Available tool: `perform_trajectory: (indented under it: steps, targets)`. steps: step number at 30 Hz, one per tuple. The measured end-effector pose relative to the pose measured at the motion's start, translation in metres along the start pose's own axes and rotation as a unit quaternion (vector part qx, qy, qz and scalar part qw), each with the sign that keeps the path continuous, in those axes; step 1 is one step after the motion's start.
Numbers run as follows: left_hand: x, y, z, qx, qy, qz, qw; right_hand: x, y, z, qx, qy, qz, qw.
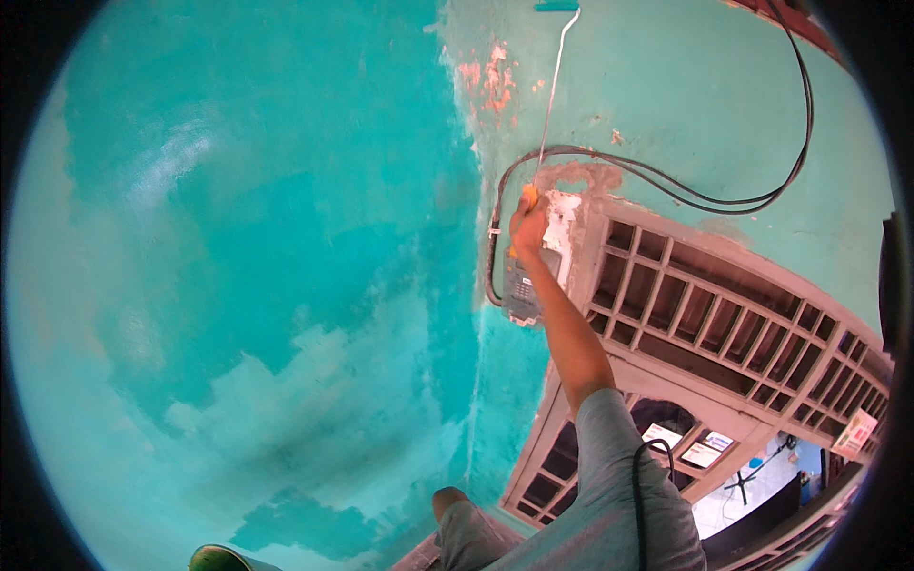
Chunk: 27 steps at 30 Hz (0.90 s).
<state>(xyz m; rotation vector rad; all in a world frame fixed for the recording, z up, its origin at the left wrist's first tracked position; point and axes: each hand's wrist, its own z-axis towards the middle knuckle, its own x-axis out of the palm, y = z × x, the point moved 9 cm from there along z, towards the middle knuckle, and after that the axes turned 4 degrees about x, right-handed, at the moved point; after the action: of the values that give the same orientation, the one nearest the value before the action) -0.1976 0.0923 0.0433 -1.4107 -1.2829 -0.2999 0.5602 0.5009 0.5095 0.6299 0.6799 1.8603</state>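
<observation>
My right hand (526,228) is raised and shut on the orange grip of a paint roller's handle. Its thin metal rod (554,86) runs up the wall to the turquoise roller head (557,6) at the top edge. The roller rests on a turquoise wall (267,209), whose left part looks wet and darker, with paler patches lower down. My right arm in a grey sleeve (609,457) comes up from the bottom. Of my left arm only a bare bit near a grey sleeve (447,500) shows; the left hand is out of view.
A grey meter box (522,290) hangs on the wall just behind my right hand, with black cables (666,186) looping from it. A concrete lattice vent (705,314) lies to the right. Bare plaster patches (490,81) show near the rod. A bucket rim (224,559) sits at bottom left.
</observation>
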Motion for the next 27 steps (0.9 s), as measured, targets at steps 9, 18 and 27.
perform_trajectory:
  steps: [9, 18, 27]
  targets:
    - [-0.001, 0.003, 0.005, -0.005, 0.001, 0.000, 1.000, 0.008, 0.040, 0.044, -0.034, 0.011, -0.002, 0.999]
    - [-0.005, -0.003, 0.011, 0.002, 0.004, -0.003, 1.000, -0.011, -0.085, -0.141, 0.053, 0.059, 0.003, 0.997]
    - [-0.006, 0.001, 0.017, -0.011, 0.012, -0.003, 1.000, -0.022, -0.059, -0.146, -0.027, 0.017, -0.031, 0.999]
